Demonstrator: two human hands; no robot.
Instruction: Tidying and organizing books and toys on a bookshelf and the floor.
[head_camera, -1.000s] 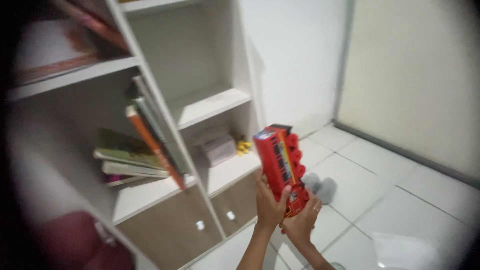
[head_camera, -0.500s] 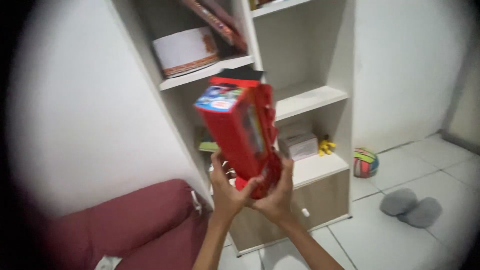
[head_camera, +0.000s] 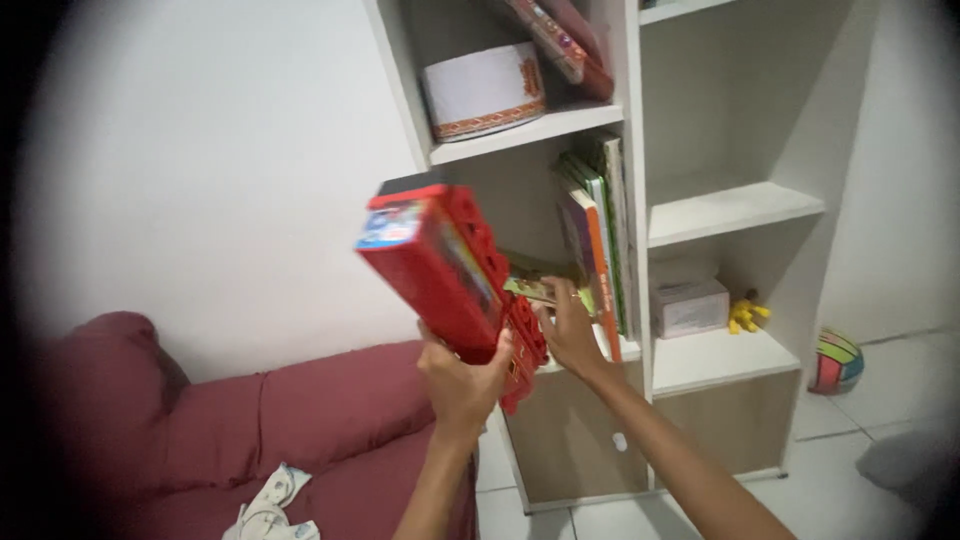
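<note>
The left hand (head_camera: 462, 372) is closed around the lower end of a long red toy box (head_camera: 440, 272), held up in front of the white shelf (head_camera: 735, 205). The right hand (head_camera: 568, 330) rests open against the box's lower right edge, steadying it. The box's long axis tilts, its top pointing up and left. Steering it cleanly likely means keeping that end clear of the leaning books (head_camera: 595, 235).
</note>
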